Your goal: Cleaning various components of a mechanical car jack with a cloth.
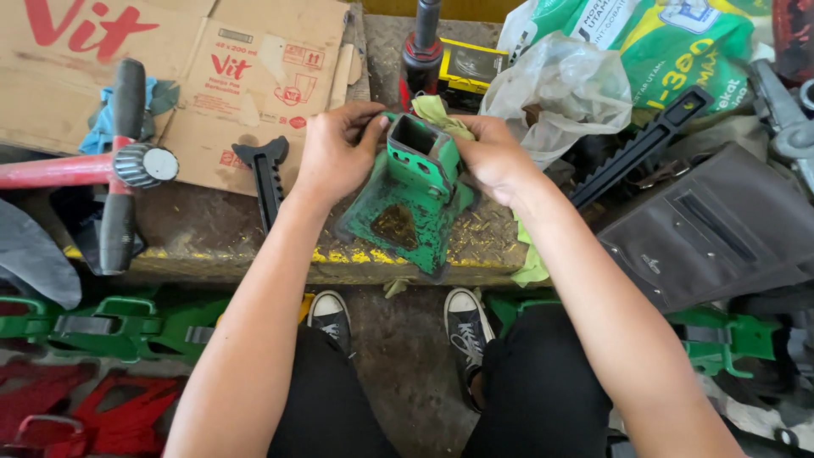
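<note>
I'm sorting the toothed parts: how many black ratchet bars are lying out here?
2. One black ratchet bar lies left of the left hand; the other slants right of the right hand. More may be hidden under the clutter.

Bare desk [191,233] lies open at centre left, hemmed by the black rack bar [266,178] and red handle [51,172]. Bags [560,85] and a second bar [636,153] crowd the upper right.

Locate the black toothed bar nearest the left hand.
In the head view the black toothed bar lies on the worn metal platform, just left of the left hand, at the edge of the flattened cardboard.
</note>
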